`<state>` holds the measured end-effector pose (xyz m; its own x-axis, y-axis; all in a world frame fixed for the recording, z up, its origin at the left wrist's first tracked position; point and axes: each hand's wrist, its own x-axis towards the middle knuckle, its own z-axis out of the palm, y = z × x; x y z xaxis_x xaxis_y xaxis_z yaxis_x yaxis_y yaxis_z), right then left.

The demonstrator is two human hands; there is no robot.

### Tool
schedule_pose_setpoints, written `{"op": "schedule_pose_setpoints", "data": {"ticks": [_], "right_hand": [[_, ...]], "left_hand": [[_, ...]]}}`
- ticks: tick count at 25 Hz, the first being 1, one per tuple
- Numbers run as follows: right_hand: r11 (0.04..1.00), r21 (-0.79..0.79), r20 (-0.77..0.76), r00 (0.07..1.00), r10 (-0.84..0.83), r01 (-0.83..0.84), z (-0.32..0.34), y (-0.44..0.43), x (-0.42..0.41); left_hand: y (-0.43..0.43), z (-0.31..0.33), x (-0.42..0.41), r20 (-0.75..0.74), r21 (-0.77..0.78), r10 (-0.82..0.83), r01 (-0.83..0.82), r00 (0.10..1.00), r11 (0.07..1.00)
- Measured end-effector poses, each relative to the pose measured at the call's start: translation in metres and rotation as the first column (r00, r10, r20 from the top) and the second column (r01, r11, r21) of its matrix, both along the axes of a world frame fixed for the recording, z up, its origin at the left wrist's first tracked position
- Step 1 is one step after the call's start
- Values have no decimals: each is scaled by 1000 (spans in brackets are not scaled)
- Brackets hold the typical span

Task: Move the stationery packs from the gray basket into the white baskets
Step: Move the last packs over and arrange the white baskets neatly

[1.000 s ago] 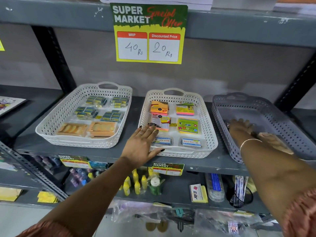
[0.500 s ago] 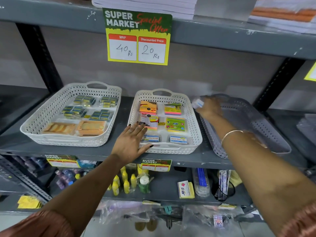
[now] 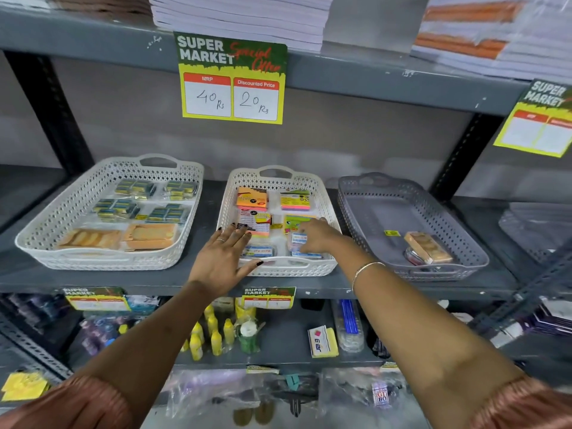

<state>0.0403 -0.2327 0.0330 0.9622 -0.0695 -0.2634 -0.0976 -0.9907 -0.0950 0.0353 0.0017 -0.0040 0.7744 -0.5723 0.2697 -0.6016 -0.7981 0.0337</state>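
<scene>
The gray basket (image 3: 365, 212) stands at the right of the shelf with a tan pack (image 3: 428, 247) lying in its front right part. My right hand (image 3: 315, 236) is inside the middle white basket (image 3: 322, 209), fingers closed on a small blue-and-white pack (image 3: 298, 239) over the front right corner, above a like pack. My left hand (image 3: 227, 257) lies flat with fingers spread on that basket's front left rim. This basket holds several colourful note packs. The left white basket (image 3: 62, 212) holds dark blue-yellow packs and tan packs.
A price sign (image 3: 232, 78) hangs from the upper shelf edge above the baskets. Dark uprights (image 3: 461, 156) frame the bay. The lower shelf holds yellow bottles (image 3: 213, 332) and other stationery. Paper stacks (image 3: 241, 13) sit on top.
My right hand left the gray basket, carried a small pack leftward over the rim and now holds it low in the middle white basket. My left hand stayed on the rim.
</scene>
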Motion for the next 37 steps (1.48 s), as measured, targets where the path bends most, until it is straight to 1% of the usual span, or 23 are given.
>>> {"op": "schedule_pose_setpoints", "data": {"ticks": [5,7,8,9,11,12,14,16,18,19,21,23,29,31,33,35,37], "right_hand": [[1000,1,-5,1000,3,-3,1,3,-4],[999,37,2,1000,12,-12,6,1,-8],[997,79,39,999,-5,2,10,-4,-9],[991,133,111,993,-42,27,16,-11,-10],[965,240,288,942,-174,104,29,-36,-15],[954,254,352,903,-245,160,34,-54,-18],[929,186,396,841,-368,319,37,-92,-31],[870,69,362,801,-477,488,30,-125,-50],[781,-4,280,750,-599,624,18,-150,-68],[732,-19,242,714,-657,681,12,-159,-74],[644,-25,184,637,-749,765,3,-174,-78],[600,-2,150,594,-790,800,-1,-184,-76],[570,70,179,551,-815,819,1,-186,-68],[575,112,193,550,-813,811,8,-181,-63],[614,160,218,579,-786,773,18,-172,-56],[684,174,241,642,-727,709,31,-157,-47],[751,186,271,702,-659,633,47,-137,-33]], "left_hand": [[1,-1,1,-22,8,-5,5,1000,1000],[2,1,-1,-15,12,-7,7,1000,1000],[0,4,-3,-3,19,-10,10,1000,1000],[-4,6,-6,15,29,-18,18,1000,999],[-25,12,-17,53,60,-59,56,997,997],[-41,15,-24,63,76,-95,90,993,993],[-83,19,-41,66,70,-169,164,983,984],[-122,21,-59,78,22,-199,198,977,980],[-146,14,-69,41,28,-181,180,983,983],[-151,9,-70,28,51,-166,165,986,985],[-152,2,-69,55,103,-154,148,987,984],[-151,1,-68,77,149,-157,145,985,978],[-151,2,-69,67,197,-157,141,985,970],[-150,2,-68,67,200,-151,135,986,970],[-151,3,-67,78,199,-158,140,984,970],[-150,4,-67,71,202,-175,158,982,966],[-143,9,-67,67,172,-196,182,978,968]]}}
